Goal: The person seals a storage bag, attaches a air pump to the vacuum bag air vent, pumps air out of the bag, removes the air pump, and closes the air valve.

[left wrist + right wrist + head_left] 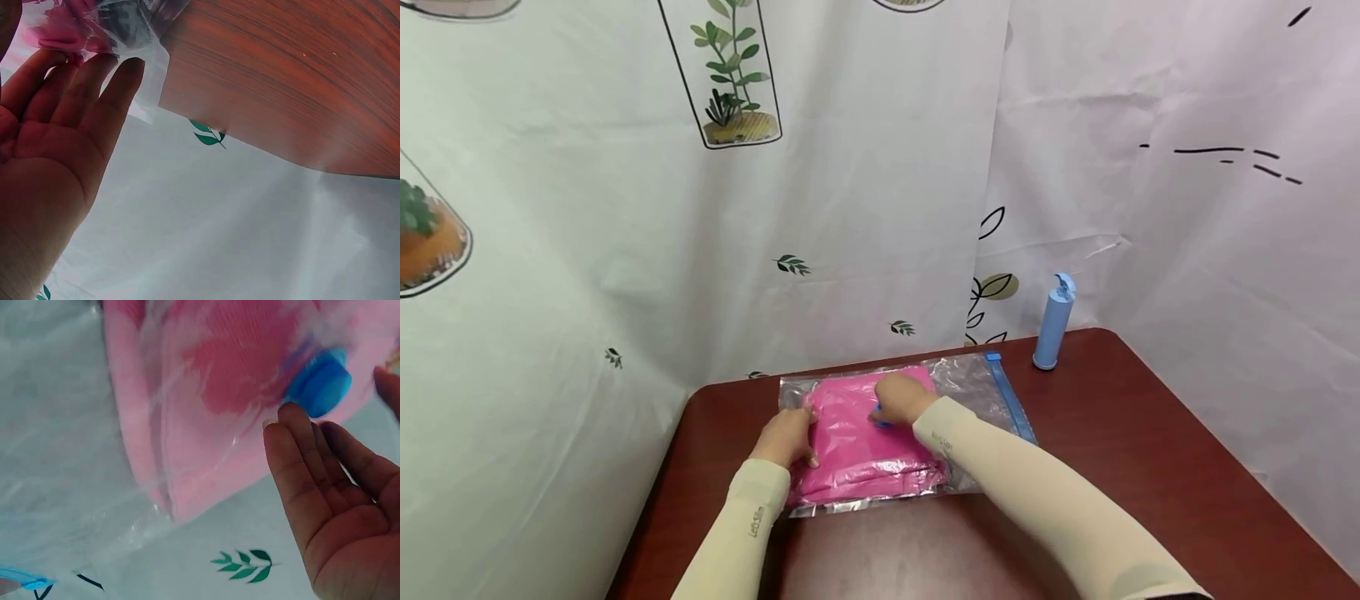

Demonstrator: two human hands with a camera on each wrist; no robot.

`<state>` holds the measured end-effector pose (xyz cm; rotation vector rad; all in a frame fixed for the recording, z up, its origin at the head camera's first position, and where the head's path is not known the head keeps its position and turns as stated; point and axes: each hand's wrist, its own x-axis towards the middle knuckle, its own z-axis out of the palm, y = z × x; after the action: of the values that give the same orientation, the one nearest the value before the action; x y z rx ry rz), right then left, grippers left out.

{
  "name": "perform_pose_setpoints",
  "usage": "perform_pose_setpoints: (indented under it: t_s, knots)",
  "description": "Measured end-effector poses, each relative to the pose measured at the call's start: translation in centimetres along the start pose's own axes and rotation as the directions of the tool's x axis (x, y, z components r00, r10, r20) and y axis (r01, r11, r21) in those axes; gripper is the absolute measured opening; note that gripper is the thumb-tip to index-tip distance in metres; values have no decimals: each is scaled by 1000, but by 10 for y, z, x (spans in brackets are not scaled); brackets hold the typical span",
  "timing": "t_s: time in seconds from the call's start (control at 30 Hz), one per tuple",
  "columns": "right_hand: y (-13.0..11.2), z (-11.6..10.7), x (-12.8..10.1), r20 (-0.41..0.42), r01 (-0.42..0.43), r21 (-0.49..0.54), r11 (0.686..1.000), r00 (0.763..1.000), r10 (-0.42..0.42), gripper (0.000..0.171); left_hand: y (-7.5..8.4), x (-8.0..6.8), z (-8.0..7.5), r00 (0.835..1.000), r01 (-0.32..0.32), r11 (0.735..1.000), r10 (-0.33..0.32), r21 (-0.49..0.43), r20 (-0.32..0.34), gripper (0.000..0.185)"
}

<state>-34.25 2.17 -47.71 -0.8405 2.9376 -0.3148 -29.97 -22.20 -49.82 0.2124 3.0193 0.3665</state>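
A clear vacuum storage bag [966, 387] lies flat on the table with folded pink fabric [857, 442] inside it. Its blue valve cap [322, 384] stands out over the fabric. My right hand [901, 398] is at this cap; in the right wrist view its fingertips meet the cap's edge while the thumb stays apart on the other side. At the bag's left edge is my left hand [784, 435], fingers loosely extended and touching the plastic. The left wrist view shows those fingertips [131, 72] against the bag's edge. A blue slider strip [1013, 400] runs along the bag's right end.
A light blue hand pump [1054, 325] stands upright at the back right of the dark red wooden table [1120, 450]. White printed curtains [865, 208] hang close behind the table and along its left side.
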Motion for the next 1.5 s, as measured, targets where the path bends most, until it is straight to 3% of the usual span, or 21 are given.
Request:
perform_pose_setpoints:
  t_s: [0.1,0.27,0.4,0.53,0.6,0.7,0.77,0.93,1.0,1.17,1.37,1.5]
  knots:
    - [-1,3,-1,-23,24,-37,999,999,-24,30,0,0,-2,1000,-17,1000,17,13,-3,69]
    - [3,7,3,-39,153,-67,986,987,-156,8,-2,1,-4,999,-30,999,30,24,-14,72]
    - [5,6,5,34,207,-21,978,978,-206,34,-5,0,-2,1000,-4,1000,4,-2,5,81]
    - [1,3,3,93,145,45,988,984,-149,51,-5,-1,3,1000,-2,1000,2,2,4,79]
    - [-3,2,2,70,95,24,995,993,-96,45,-3,-1,3,1000,-8,1000,8,14,-6,76]
    - [-5,6,1,18,13,-49,999,1000,-12,23,0,-1,3,1000,-5,1000,5,7,-7,77]
    - [-5,10,1,-2,-11,-80,997,1000,11,22,2,-2,2,1000,-7,1000,7,0,-2,78]
    - [12,29,13,-105,131,-88,987,984,-140,13,4,-1,-3,1000,-8,1000,8,15,-18,74]
    - [14,28,15,-105,176,-65,982,978,-182,16,4,0,-5,1000,-6,1000,7,24,-26,73]
    - [3,5,9,15,84,1,996,996,-85,32,3,1,-4,1000,-4,1000,4,16,-14,76]
    - [-5,1,7,-28,-61,-26,998,998,60,25,1,-2,-2,1000,7,1000,-6,24,-6,79]
    - [6,20,16,-40,-51,-58,997,998,48,27,1,-2,-3,1000,-4,1000,5,21,-14,79]
